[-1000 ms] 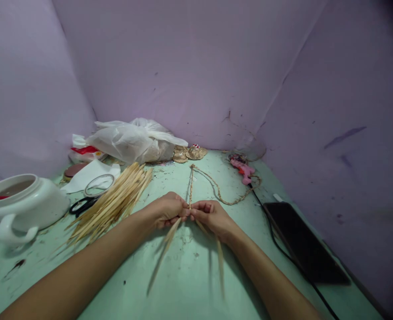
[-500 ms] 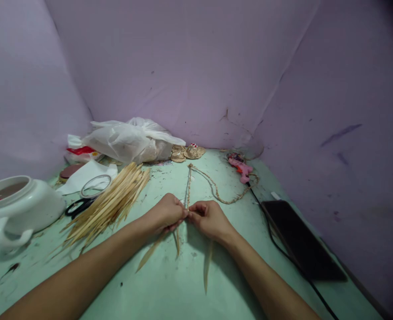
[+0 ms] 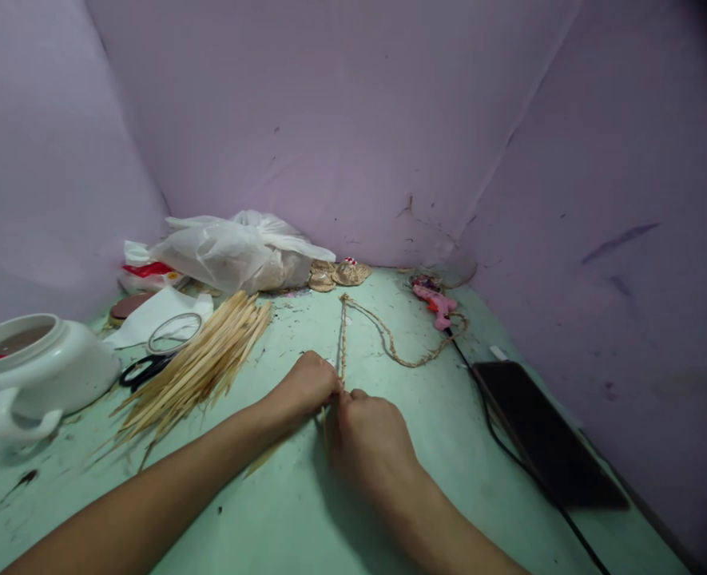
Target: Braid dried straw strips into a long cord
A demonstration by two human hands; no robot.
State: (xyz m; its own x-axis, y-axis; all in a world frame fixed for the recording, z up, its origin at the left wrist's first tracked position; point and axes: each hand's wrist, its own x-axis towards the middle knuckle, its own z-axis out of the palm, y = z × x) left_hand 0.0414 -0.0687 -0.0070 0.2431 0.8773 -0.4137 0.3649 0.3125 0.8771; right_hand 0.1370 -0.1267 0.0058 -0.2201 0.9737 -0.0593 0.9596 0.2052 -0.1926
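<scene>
A thin braided straw cord (image 3: 343, 339) runs from a point near the back of the green table down to my hands, with more of it curving off to the right. My left hand (image 3: 311, 383) is closed around the near end of the braid. Pressed against it, my right hand (image 3: 372, 431) is turned knuckles up, fingers curled in over the loose strands. A pale straw strand (image 3: 264, 457) sticks out below my left wrist. The fingertips of both hands are mostly hidden.
Left of my arm lie a bundle of dry straw strips (image 3: 209, 363), black-handled scissors (image 3: 141, 372), a tape roll (image 3: 174, 333) and a white pot (image 3: 77, 367). Behind are a white plastic bag (image 3: 227, 251) and small woven straw hats (image 3: 351, 274). A pink glue gun (image 3: 437, 306) and dark tablet (image 3: 548, 431) sit right.
My right hand has rolled over, knuckles up, and moved slightly nearer to me. The strand that hung below it is now out of sight. My left hand stays at the braid.
</scene>
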